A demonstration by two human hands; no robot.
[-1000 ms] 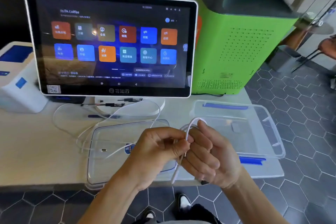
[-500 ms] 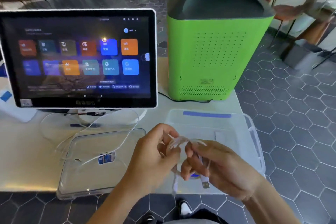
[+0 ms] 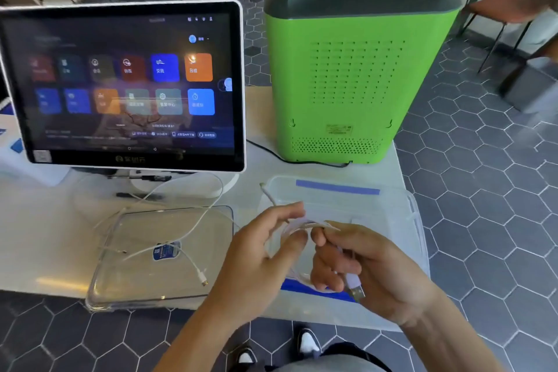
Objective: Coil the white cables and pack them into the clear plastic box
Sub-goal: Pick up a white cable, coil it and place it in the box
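A coiled white cable (image 3: 297,225) is pinched between the left hand (image 3: 259,263) and right hand (image 3: 371,269), fingers closed on it, just above the clear plastic box (image 3: 401,220). Its USB plug (image 3: 354,287) is held in the right fist.

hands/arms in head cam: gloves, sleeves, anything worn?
Left hand and right hand are both bare: no gloves, no rings or watch visible. Both forearms are uncovered to the frame's bottom edge, so no sleeves show. No markers or tape on either.
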